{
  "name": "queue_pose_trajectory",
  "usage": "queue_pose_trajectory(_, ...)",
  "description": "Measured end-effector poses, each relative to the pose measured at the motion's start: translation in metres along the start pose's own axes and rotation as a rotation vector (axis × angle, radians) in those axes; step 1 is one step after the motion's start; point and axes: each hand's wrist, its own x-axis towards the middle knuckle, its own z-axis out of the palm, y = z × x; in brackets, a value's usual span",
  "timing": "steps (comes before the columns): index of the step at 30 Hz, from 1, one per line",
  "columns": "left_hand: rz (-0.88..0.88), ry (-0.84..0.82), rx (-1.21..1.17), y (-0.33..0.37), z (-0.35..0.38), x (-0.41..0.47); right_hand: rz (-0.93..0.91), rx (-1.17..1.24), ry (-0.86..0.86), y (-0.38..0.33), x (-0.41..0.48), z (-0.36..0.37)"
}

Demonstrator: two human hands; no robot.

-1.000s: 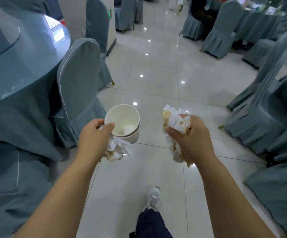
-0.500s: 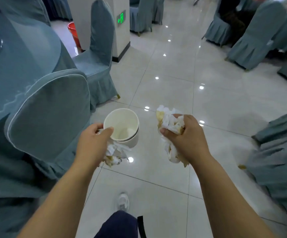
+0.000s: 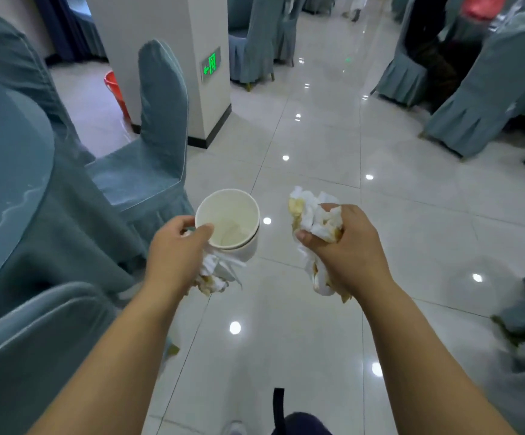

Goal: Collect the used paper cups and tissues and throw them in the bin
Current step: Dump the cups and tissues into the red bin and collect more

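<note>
My left hand (image 3: 176,255) grips nested white paper cups (image 3: 233,224) by the rim, thumb inside, together with a crumpled stained tissue (image 3: 215,274) that hangs below the palm. My right hand (image 3: 345,249) is closed round a wad of white tissues (image 3: 313,215) with yellow stains; the wad sticks out above and below the fist. Both hands are held out over the glossy tiled floor. A red-orange bin (image 3: 115,89) stands far left, partly hidden behind a chair and a pillar.
A round table with a blue cloth (image 3: 10,171) and covered chairs (image 3: 157,136) line the left. A white pillar (image 3: 176,58) with a green exit sign stands ahead left. More covered chairs (image 3: 487,98) stand on the right. A tiled aisle (image 3: 317,136) runs between them.
I have walked forward along the aisle; the pillar, exit sign and red-orange bin have come closer. Both hands keep the same hold on the cups and tissues.
</note>
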Motion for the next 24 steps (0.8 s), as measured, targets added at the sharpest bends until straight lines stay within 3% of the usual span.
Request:
queue_pose_trajectory(5, -0.005, -0.002, -0.001, 0.026, 0.066, 0.103, 0.059, 0.018, 0.013, 0.03, 0.123, 0.001)
queue_pose_trajectory(14, -0.071, 0.049, -0.045, 0.095, 0.192, 0.284, -0.023, -0.025, -0.081, 0.065, 0.378, -0.016)
queue_pose_trajectory(24, -0.144, 0.218, -0.073, 0.144, 0.237, 0.464, -0.152, -0.054, -0.216, 0.044, 0.612, 0.033)
